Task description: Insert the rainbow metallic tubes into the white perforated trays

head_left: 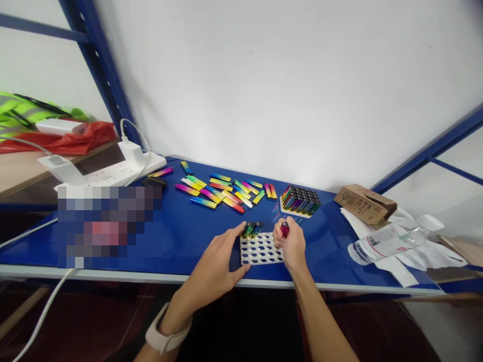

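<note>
A white tray with rows of holes (260,251) lies near the table's front edge. Two dark-topped, shiny green and blue lighters (252,230) stand in its back left corner. My left hand (219,261) is open at the tray's left side, its index fingertip beside those lighters and its thumb by the front left corner. Over the tray's right part, my right hand (293,244) is closed around a red-pink lighter (285,229), whose lower end is hidden by the fingers. Loose rainbow-coloured lighters (222,191) lie scattered farther back on the table.
A packed block of upright lighters (301,201) stands behind my right hand. To the right are a cardboard box (364,203), a clear plastic bottle (388,242) and white paper. A power strip (113,173) with cables lies left, near a blurred-out patch. The blue tabletop (181,231) meets a white wall.
</note>
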`<state>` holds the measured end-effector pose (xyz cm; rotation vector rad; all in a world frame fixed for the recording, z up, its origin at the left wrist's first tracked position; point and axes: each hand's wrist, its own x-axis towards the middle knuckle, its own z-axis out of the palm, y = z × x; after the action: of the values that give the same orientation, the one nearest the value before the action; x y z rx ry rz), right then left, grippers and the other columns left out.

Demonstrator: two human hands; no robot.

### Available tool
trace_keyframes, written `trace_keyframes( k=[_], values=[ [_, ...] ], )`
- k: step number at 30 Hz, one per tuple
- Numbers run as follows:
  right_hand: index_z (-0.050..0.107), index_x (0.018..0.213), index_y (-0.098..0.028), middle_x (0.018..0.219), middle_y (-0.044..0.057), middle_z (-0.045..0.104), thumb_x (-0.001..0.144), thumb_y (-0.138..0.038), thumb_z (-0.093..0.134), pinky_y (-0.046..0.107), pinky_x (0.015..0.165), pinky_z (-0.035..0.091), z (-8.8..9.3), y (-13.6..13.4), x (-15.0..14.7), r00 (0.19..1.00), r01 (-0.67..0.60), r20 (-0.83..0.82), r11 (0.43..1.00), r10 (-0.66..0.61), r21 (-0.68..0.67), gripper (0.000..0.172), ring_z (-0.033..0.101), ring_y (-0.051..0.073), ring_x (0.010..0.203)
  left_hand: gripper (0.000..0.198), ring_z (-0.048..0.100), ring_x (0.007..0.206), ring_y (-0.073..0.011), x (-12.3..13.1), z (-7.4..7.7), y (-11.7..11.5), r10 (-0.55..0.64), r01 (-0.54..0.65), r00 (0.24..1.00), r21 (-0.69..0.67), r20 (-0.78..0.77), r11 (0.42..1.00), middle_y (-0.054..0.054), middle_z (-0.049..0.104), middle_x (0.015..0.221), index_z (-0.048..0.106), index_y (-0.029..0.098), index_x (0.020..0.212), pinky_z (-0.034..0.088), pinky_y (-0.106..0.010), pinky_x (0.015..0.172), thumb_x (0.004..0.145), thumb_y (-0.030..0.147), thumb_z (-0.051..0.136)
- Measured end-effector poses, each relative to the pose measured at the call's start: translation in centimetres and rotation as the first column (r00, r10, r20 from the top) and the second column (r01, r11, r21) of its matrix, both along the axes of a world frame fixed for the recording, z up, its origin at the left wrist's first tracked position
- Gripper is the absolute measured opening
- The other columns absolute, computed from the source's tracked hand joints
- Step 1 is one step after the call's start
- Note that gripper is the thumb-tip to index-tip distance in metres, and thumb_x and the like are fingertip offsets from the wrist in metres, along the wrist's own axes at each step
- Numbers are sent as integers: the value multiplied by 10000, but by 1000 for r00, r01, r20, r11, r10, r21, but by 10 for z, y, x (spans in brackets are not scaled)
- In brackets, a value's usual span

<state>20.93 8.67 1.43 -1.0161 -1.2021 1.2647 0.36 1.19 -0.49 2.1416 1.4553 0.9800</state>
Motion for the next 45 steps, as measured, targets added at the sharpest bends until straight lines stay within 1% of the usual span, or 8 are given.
trace_keyframes(
  k=[9, 13, 15, 18, 22, 26, 33, 45],
  values=[
    [366, 602, -215, 516, -21, 280, 1027, -450, 324, 276, 447, 148, 0, 3, 8, 996, 39, 75, 999, -41, 30, 488, 221, 108, 440, 837, 436, 1427, -255, -1, 0, -2, 2, -2, 1000, -19, -8, 1000, -31, 426, 1587, 150, 354, 1626, 381, -432, 1183, 954, 353, 649],
    [440, 689, -194, 562, -39, 289, 1018, -637, 352, 256, 459, 155, 8, 1, 8, 999, -36, 22, 998, 35, 42, 559, 218, 87, 461, 847, 439, 1421, -248, -1, 1, -2, -2, 2, 1000, -20, -7, 1000, -26, 428, 1583, 144, 359, 1624, 378, -427, 1186, 950, 350, 657],
    [488, 836, -194, 632, -38, 380, 1002, -683, 411, 243, 462, 212, 13, 0, 8, 996, -60, 75, 996, 54, 71, 522, 278, 83, 479, 844, 439, 1420, -243, -1, 1, -1, -1, 1, 1000, -19, -5, 1000, -22, 426, 1584, 144, 364, 1623, 374, -424, 1189, 952, 349, 656],
    [487, 997, -216, 737, -35, 488, 1001, -556, 554, 248, 520, 367, 18, -2, 12, 977, -58, 212, 980, 17, 192, 347, 421, 91, 530, 837, 435, 1423, -242, -1, 1, 0, -2, 2, 1000, -22, -1, 1000, -19, 424, 1585, 146, 369, 1621, 370, -424, 1192, 954, 345, 652],
    [608, 1075, -213, 915, 37, 628, 997, -411, 617, 321, 793, 515, 23, -2, 20, 919, -106, 391, 931, -43, 350, 214, 630, 173, 846, 841, 430, 1427, -249, -1, 1, 0, -1, 1, 1000, -20, -6, 1000, -20, 422, 1587, 137, 369, 1624, 369, -431, 1191, 957, 344, 648],
    [706, 1049, -206, 1013, 73, 674, 971, -373, 659, 335, 797, 535, 25, -1, 23, 890, -186, 456, 911, -2, 368, 190, 652, 205, 896, 839, 436, 1422, -249, -1, -1, 0, -4, 4, 1000, -14, -7, 1000, -26, 423, 1587, 148, 359, 1621, 380, -422, 1181, 953, 348, 656],
    [724, 1115, -219, 1064, 69, 688, 967, -365, 673, 319, 804, 569, 18, 0, 21, 884, -236, 463, 918, 68, 317, 214, 692, 202, 928, 850, 423, 1435, -248, -1, -2, 1, -1, 0, 1000, -24, -15, 1000, -21, 403, 1605, 141, 361, 1623, 380, -420, 1186, 951, 354, 661],
    [730, 1145, -236, 1058, 58, 716, 1012, -397, 600, 314, 807, 521, 27, 1, 28, 739, -361, 673, 862, 31, 356, 246, 660, 197, 952, 862, 439, 1422, -246, -1, -3, 0, 0, 0, 1000, -23, -2, 1000, -8, 425, 1590, 128, 389, 1623, 389, -423, 1176, 947, 366, 662]
  ],
)
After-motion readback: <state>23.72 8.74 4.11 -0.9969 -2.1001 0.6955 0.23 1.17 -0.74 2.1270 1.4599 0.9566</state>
